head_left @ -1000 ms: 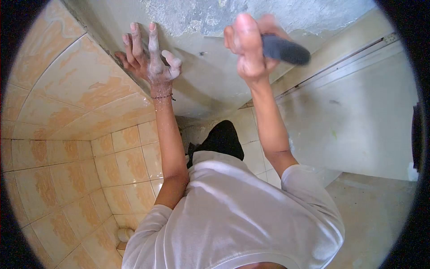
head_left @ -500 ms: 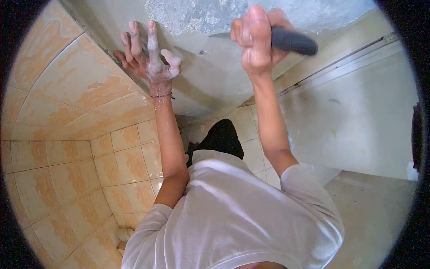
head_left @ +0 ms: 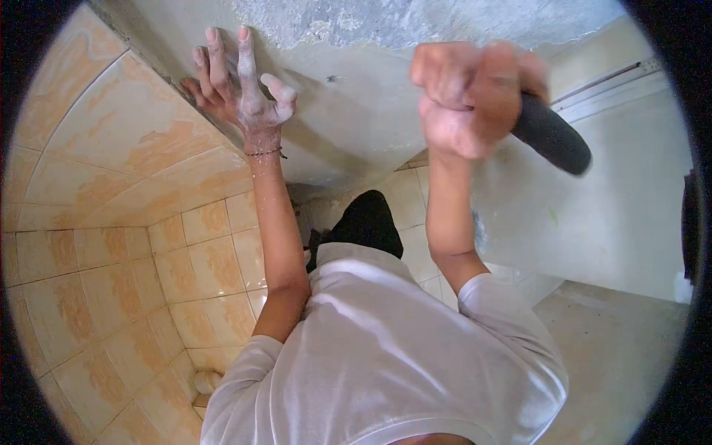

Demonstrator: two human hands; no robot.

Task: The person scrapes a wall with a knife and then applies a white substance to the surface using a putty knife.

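Observation:
Dusty with white powder, my left hand (head_left: 248, 93) lies with spread fingers against the grey wall (head_left: 341, 126), beside the edge of the tiled wall. My right hand (head_left: 475, 96) is closed round a tool with a dark handle (head_left: 552, 135); the handle sticks out to the lower right. Motion blurs this hand, and the tool's blade cannot be made out. Above both hands runs a rough, bluish patch (head_left: 423, 18) of the wall surface.
Orange-and-cream tiles (head_left: 137, 126) cover the wall on the left and continue lower down. A pale panel (head_left: 593, 200) with a metal strip (head_left: 608, 89) along its upper edge stands at the right. A round whitish object (head_left: 207, 381) sits at the lower left.
My right hand has moved right and down with the tool, and the handle has tilted more steeply. The thin blade seen earlier no longer shows. My left hand stays on the wall.

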